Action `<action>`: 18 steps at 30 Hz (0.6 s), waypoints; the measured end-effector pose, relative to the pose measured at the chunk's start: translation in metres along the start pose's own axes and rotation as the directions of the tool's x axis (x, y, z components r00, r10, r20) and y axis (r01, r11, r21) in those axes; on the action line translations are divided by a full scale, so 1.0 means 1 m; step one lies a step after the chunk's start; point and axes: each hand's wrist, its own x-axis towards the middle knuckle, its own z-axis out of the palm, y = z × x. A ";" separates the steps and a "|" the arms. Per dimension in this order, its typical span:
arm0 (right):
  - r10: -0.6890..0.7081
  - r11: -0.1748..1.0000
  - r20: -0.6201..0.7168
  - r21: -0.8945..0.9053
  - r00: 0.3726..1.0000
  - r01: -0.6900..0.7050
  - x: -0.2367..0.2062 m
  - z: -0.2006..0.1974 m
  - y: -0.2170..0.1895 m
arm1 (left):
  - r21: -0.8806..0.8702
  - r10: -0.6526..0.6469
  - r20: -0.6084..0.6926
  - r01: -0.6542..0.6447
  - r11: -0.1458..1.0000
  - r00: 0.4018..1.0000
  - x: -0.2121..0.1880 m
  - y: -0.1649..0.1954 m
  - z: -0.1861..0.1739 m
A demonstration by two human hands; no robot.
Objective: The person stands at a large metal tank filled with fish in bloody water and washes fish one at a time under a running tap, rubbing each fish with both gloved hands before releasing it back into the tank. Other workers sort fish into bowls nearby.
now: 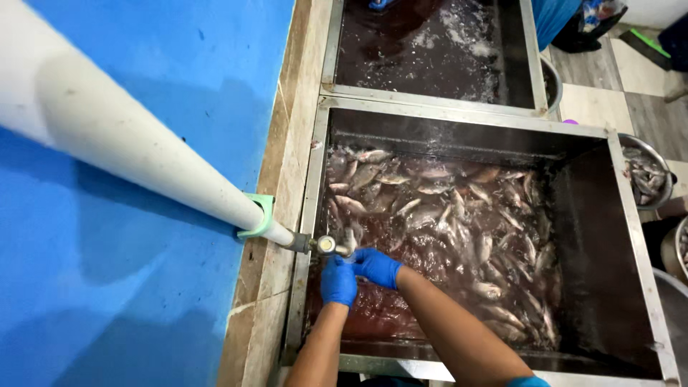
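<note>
Both my hands wear blue gloves and meet under a metal tap [328, 245] at the end of a white pipe [129, 143]. My left hand [338, 281] is just below the tap's spout. My right hand [376, 266] is beside it, fingers curled toward the left hand, and seems to touch it. Whether either hand holds anything I cannot tell. Below them is a steel tank [622, 215] with reddish water and several small silvery fish [459, 222].
A second steel tank [534, 64] with dark water and ice lies beyond. Metal bowls of fish [645, 175] stand on the tiled floor at the right. A blue wall [143, 301] and a tiled ledge [279, 215] run along the left.
</note>
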 end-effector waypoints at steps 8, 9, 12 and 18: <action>0.034 0.718 -0.138 0.692 0.990 0.072 -0.021 0.016 0.016 | 0.517 0.274 -0.020 -0.225 0.826 0.961 -0.009 0.028 -0.006; 0.035 0.764 -0.185 0.639 0.982 0.094 -0.021 0.017 0.014 | 0.452 0.291 -0.029 -0.248 0.857 0.956 -0.010 0.036 -0.012; 0.066 0.942 -0.321 0.332 0.945 0.047 -0.024 0.022 0.005 | 0.380 0.323 -0.008 -0.296 0.876 0.946 -0.018 0.055 -0.033; -0.183 0.749 -0.404 -0.648 0.896 -0.139 -0.021 -0.004 -0.010 | 0.326 0.390 -0.055 -0.353 0.877 0.919 -0.021 0.065 -0.048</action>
